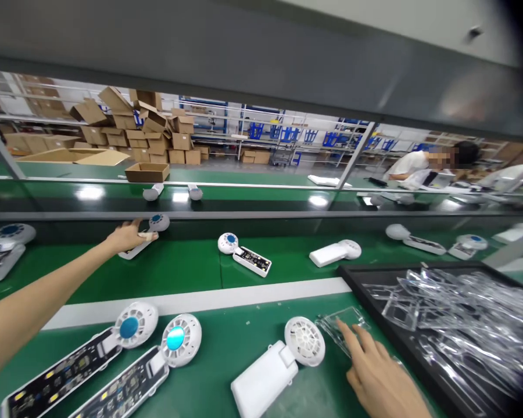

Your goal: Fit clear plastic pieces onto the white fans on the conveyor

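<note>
Left hand (126, 238), ten o'clock from the wearer, touches a fan (158, 222) on the green belt (192, 258), grip unclear; right hand (377, 368), two o'clock, uncurled, rests fingertips on a clear plastic piece (351, 316) beside the black tray (377, 313), probably placed for easy reach

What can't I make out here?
In the head view:
- Part of the far fan unit: behind the left grip; held or touched, unclear.
- Part of one clear plastic piece: under the right grip.
- Lower end of the bright-disc fan unit: cut off by the bottom edge.
- Count of clear parts in the black tray: overlap and glare.
</note>
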Motion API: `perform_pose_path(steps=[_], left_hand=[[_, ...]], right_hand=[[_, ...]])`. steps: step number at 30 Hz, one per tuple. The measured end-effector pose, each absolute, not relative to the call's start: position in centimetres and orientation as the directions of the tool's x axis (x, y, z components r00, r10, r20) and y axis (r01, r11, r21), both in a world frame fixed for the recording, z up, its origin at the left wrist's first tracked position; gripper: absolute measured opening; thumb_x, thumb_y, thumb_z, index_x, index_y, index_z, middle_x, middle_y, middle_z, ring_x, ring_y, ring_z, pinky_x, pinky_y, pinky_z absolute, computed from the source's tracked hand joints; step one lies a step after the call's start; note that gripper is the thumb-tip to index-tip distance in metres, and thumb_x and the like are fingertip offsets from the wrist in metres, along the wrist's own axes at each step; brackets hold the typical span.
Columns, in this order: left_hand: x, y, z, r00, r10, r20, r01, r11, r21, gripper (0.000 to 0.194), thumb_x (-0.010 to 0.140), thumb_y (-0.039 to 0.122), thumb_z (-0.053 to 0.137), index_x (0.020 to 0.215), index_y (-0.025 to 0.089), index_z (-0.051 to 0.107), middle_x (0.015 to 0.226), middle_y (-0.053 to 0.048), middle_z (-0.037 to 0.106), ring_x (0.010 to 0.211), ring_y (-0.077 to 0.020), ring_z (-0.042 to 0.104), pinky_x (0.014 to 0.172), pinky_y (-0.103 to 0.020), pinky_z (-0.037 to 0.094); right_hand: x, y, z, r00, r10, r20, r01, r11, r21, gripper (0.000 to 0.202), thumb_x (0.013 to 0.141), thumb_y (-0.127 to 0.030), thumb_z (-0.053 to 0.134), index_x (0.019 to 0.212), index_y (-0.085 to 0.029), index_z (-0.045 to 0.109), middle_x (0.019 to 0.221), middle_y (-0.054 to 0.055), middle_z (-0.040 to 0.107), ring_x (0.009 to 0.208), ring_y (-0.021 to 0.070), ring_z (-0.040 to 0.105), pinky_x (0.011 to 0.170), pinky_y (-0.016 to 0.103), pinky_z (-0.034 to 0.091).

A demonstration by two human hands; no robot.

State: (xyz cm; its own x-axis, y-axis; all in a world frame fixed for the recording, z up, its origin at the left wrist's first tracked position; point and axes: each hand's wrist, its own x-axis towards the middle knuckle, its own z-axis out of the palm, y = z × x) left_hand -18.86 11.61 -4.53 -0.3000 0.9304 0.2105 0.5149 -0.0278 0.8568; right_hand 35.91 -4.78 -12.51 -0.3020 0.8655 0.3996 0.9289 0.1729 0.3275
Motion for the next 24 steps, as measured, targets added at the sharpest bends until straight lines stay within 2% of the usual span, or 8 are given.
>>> perform_pose_path(steps=[3,7,9,11,15,19,21,24], left_hand=[[-19.7,13.6,-6.1,-0.294,0.937,0.187,0.717,0.087,0.691,0.032,0.056,0.034,0.08,0.059,0.017,0.053,0.041,0.009,0.038,0.038,-0.0109,0.043,0.043,-0.018,0.028],[-18.0,12.5,-5.5,-0.202,0.97,0.138,0.775,0.073,0.627,0.04,0.063,0.051,0.072,0.078,0.016,0.06,0.065,0.0,0.065,0.067,-0.0215,0.063,0.062,-0.023,0.045],[-15.2,11.2,-4.1,-0.021,0.998,0.051,0.813,-0.013,0.583,0.051,0.067,0.054,0.067,0.1,0.015,0.062,0.094,-0.006,0.072,0.087,-0.026,0.065,0.076,-0.028,0.048],[-11.1,9.7,-2.9,0.237,0.968,-0.078,0.834,-0.161,0.528,0.058,0.068,0.051,0.066,0.113,0.016,0.061,0.112,-0.008,0.068,0.098,-0.0273,0.064,0.084,-0.03,0.048],[-2.7,6.8,-2.5,0.543,0.8,-0.255,0.805,-0.409,0.43,0.054,0.065,0.039,0.066,0.114,0.019,0.063,0.113,-0.009,0.066,0.103,-0.0291,0.061,0.087,-0.032,0.047],[1.0,5.4,-3.3,0.626,0.693,-0.358,0.749,-0.405,0.524,0.058,0.062,0.045,0.069,0.116,0.022,0.065,0.11,-0.009,0.067,0.101,-0.0295,0.062,0.084,-0.032,0.048],[0.6,6.2,-3.2,0.614,0.712,-0.339,0.722,-0.333,0.607,0.051,0.064,0.052,0.07,0.106,0.023,0.07,0.106,-0.007,0.07,0.095,-0.0286,0.064,0.078,-0.029,0.049],[-2.0,9.1,-3.3,0.259,0.963,-0.081,0.684,-0.123,0.719,0.042,0.067,0.059,0.068,0.085,0.021,0.071,0.077,-0.004,0.07,0.065,-0.0216,0.063,0.054,-0.024,0.044]], right_hand=[[35.9,-5.1,-12.2,-0.325,0.826,0.461,0.918,0.159,0.362,0.045,0.077,-0.002,0.036,0.113,-0.012,0.06,0.102,0.014,0.068,0.08,0.0236,0.067,0.063,0.034,0.055],[36.0,-4.6,-11.1,-0.391,0.793,0.467,0.894,0.208,0.396,0.024,0.085,-0.016,0.043,0.099,-0.016,0.062,0.102,0.015,0.067,0.086,0.0294,0.065,0.065,0.041,0.054],[35.9,-3.9,-10.3,-0.403,0.818,0.411,0.896,0.261,0.359,0.015,0.085,-0.023,0.049,0.088,-0.016,0.062,0.109,0.017,0.066,0.101,0.0339,0.062,0.074,0.044,0.053],[35.7,-3.1,-9.5,-0.376,0.875,0.304,0.917,0.304,0.259,0.012,0.086,-0.022,0.051,0.087,-0.016,0.061,0.105,0.016,0.067,0.1,0.0307,0.063,0.077,0.041,0.053],[35.2,-2.1,-7.6,-0.306,0.95,0.063,0.952,0.304,0.047,0.031,0.084,-0.016,0.05,0.113,-0.013,0.059,0.103,0.013,0.066,0.096,0.0276,0.063,0.081,0.041,0.051],[36.1,-0.9,-5.7,-0.358,0.922,-0.149,0.931,0.342,-0.125,0.052,0.081,-0.007,0.043,0.132,-0.016,0.053,0.118,0.013,0.059,0.105,0.023,0.061,0.089,0.037,0.048],[37.0,0.0,-5.2,-0.389,0.897,-0.211,0.919,0.362,-0.158,0.064,0.074,0.001,0.041,0.132,-0.019,0.054,0.123,0.012,0.058,0.108,0.0211,0.059,0.093,0.035,0.046],[38.1,1.2,-5.5,-0.409,0.888,-0.209,0.912,0.401,-0.081,0.072,0.066,0.005,0.046,0.132,-0.02,0.054,0.134,0.013,0.053,0.12,0.0277,0.051,0.099,0.044,0.041]])
